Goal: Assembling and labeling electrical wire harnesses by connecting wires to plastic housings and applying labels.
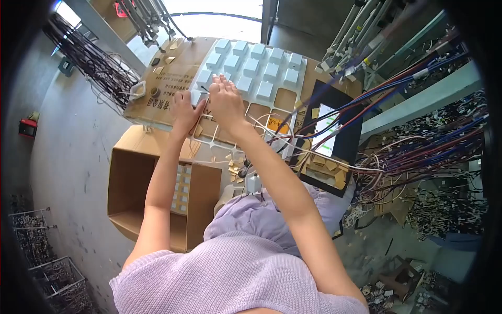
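Note:
A white grid tray (pixel 214 132) lies on the cardboard-topped work surface, with several pale blue-white box-shaped units (pixel 251 66) in rows in its far compartments. My left hand (pixel 182 111) is at the tray's left edge, its fingers bent and thumb out around the corner of a pale unit (pixel 196 97). Close beside it, my right hand (pixel 226 102) reaches over the same spot with fingers bent together. A short dark piece shows by its fingertips; what it grips is hidden. The nearer compartments show bare cardboard.
An open cardboard box (pixel 204 206) stands below the surface at the left. At right, a phone (pixel 327 130) lies on a black tray (pixel 342 157) holding small tan pieces. Bundles of cables (pixel 413 152) hang at right, with dark ones (pixel 86 57) at far left; white wires cross the near tray.

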Tool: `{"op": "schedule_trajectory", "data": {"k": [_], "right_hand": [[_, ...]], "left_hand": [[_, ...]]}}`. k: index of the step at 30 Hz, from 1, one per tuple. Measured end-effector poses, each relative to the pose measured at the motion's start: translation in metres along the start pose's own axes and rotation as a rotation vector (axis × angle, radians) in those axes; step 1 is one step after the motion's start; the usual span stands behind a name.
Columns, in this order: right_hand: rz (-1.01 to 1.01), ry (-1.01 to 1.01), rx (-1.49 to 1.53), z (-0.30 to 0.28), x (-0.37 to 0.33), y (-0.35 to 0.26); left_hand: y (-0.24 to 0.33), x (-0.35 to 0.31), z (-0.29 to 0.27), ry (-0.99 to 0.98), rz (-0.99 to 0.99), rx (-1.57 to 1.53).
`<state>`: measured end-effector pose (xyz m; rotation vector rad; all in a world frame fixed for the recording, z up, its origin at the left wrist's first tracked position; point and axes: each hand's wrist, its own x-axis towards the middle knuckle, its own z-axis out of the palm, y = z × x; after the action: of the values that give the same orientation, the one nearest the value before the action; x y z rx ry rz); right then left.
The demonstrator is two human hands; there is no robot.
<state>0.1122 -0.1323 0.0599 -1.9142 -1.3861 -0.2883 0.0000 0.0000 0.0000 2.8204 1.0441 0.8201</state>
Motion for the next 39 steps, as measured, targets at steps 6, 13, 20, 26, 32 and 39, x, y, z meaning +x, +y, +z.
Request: {"op": "schedule_trajectory", "data": {"k": [6,13,20,26,32,39], "right_hand": [[-0.077,-0.250,-0.216,0.025,-0.004,0.032],[0.076,-0.252,-0.141,0.022,-0.003,0.036],[-0.066,-0.092,0.071,-0.032,-0.053,-0.057],[0.247,-0.219,0.760,-0.225,-0.185,-0.094],[0.764,0.219,0.348,-0.301,-0.259,-0.057],[0.717,0.455,0.336,-0.324,-0.262,-0.043]], "left_hand": [[-0.021,0.004,0.002,-0.062,-0.084,-0.278],[-0.134,0.016,-0.042,0.063,-0.736,-1.986],[-0.041,-0.047,-0.159,0.155,-0.308,-1.374],[0.122,-0.089,-0.220,-0.616,0.094,-1.691],[0.228,-0.116,-0.170,-1.438,-0.273,-1.699],[0.273,-0.115,-0.140,-1.678,-0.454,-1.857]]}}
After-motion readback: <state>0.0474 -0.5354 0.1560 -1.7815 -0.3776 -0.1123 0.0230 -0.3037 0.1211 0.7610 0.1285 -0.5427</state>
